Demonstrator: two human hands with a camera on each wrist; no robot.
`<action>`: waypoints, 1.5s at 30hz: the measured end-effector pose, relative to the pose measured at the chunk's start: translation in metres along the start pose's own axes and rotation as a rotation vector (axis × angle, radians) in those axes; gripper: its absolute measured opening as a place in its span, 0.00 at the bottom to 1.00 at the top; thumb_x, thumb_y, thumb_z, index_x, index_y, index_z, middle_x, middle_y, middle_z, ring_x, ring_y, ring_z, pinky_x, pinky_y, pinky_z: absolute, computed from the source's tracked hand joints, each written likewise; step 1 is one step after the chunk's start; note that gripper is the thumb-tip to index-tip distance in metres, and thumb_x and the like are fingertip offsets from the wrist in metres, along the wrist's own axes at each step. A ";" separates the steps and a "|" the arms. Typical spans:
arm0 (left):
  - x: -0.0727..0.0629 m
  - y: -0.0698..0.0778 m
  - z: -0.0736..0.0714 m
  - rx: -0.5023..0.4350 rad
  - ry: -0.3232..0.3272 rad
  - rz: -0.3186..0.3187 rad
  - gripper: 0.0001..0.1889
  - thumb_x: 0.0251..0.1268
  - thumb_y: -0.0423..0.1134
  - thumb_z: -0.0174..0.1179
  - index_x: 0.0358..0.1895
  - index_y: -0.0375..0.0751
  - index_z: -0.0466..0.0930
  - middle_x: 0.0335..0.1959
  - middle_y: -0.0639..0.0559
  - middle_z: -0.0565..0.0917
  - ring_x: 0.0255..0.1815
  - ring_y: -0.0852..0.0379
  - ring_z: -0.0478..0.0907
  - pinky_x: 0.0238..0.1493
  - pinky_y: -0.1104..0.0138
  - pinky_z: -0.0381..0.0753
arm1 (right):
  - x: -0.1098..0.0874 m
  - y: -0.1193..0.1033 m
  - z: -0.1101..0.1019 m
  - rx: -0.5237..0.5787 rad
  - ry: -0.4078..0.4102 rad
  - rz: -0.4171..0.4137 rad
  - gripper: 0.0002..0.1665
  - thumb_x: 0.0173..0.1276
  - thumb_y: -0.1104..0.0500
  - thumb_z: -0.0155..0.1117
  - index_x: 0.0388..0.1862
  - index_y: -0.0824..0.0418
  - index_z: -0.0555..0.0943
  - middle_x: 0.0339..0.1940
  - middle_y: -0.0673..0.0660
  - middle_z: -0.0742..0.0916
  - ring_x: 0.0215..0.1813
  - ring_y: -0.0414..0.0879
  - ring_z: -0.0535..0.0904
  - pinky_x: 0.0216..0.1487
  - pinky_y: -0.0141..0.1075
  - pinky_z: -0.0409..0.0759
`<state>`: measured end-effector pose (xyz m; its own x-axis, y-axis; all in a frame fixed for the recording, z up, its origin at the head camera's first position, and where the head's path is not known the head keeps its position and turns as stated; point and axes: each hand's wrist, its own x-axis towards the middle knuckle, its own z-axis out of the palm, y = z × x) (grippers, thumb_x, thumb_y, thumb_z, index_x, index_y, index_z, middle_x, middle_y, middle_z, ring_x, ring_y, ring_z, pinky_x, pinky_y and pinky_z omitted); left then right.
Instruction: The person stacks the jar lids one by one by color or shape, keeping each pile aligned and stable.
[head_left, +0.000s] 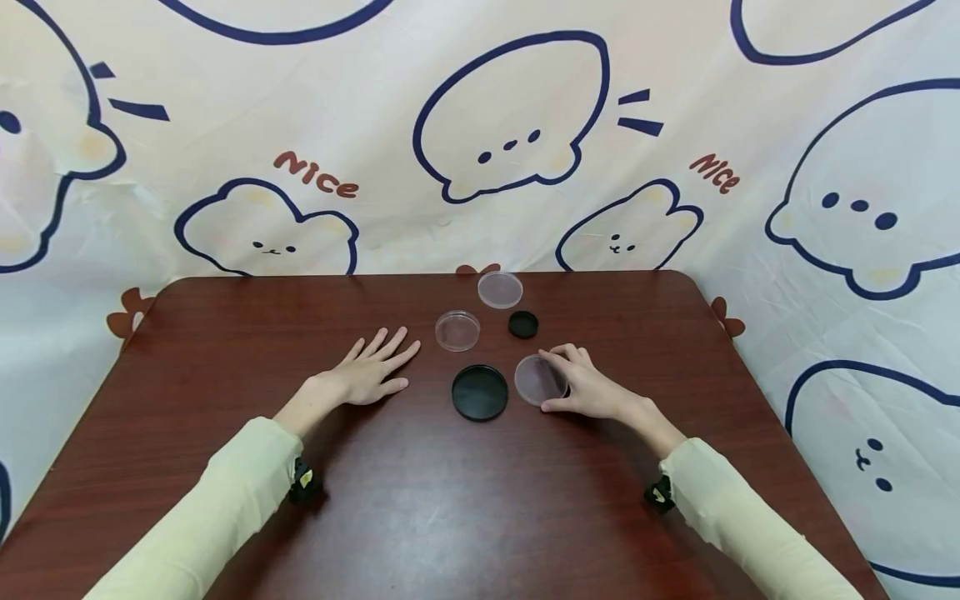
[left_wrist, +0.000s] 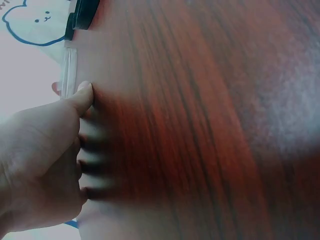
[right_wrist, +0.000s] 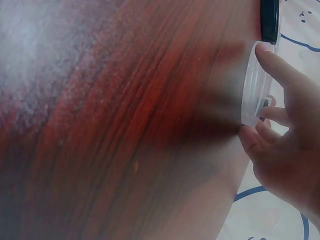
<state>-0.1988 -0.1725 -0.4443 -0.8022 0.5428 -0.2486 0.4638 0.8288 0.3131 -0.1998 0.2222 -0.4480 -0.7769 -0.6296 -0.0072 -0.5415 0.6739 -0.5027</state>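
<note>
My right hand grips a clear round petri dish by its right side, thumb at the near edge and fingers at the far edge. In the right wrist view that dish shows edge-on between thumb and fingers. Just left of it lies a larger black round dish. Flat on the table with its fingers spread, my left hand holds nothing. A second clear petri dish lies beyond its fingertips, to the right.
Farther back are another clear petri dish, near the table's far edge, and a small black round dish. All lie on a brown wood-grain table. A cartoon-printed white cloth hangs behind and beside it.
</note>
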 end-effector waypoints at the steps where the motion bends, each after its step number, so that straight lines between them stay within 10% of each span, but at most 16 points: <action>1: 0.000 0.000 0.000 0.002 0.000 -0.001 0.34 0.76 0.51 0.46 0.78 0.46 0.45 0.78 0.39 0.38 0.76 0.35 0.33 0.68 0.39 0.35 | 0.000 0.000 -0.001 0.001 -0.002 0.001 0.51 0.57 0.50 0.75 0.73 0.68 0.62 0.63 0.66 0.67 0.60 0.59 0.60 0.55 0.52 0.68; 12: -0.002 0.000 0.001 0.009 0.005 0.007 0.33 0.77 0.50 0.45 0.78 0.44 0.45 0.78 0.37 0.39 0.76 0.34 0.33 0.68 0.38 0.36 | 0.011 -0.003 -0.019 0.074 -0.071 0.093 0.49 0.67 0.44 0.64 0.77 0.64 0.53 0.64 0.65 0.66 0.58 0.56 0.60 0.56 0.51 0.66; 30: 0.005 -0.014 0.015 -0.053 -0.020 -0.004 0.34 0.77 0.54 0.40 0.79 0.50 0.41 0.78 0.43 0.32 0.76 0.39 0.24 0.68 0.42 0.26 | 0.146 0.022 -0.028 0.080 0.070 0.250 0.54 0.65 0.50 0.67 0.76 0.70 0.47 0.70 0.75 0.56 0.67 0.69 0.52 0.63 0.58 0.59; 45: 0.006 -0.017 0.020 -0.075 -0.003 0.019 0.34 0.78 0.54 0.38 0.79 0.47 0.40 0.78 0.43 0.30 0.75 0.40 0.21 0.67 0.41 0.24 | 0.175 0.016 -0.022 -0.053 0.049 0.376 0.48 0.63 0.48 0.69 0.72 0.71 0.59 0.67 0.73 0.64 0.64 0.66 0.57 0.63 0.54 0.61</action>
<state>-0.2043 -0.1807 -0.4697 -0.7921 0.5591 -0.2450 0.4493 0.8057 0.3861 -0.3515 0.1309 -0.4385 -0.9381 -0.3166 -0.1403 -0.2311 0.8742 -0.4271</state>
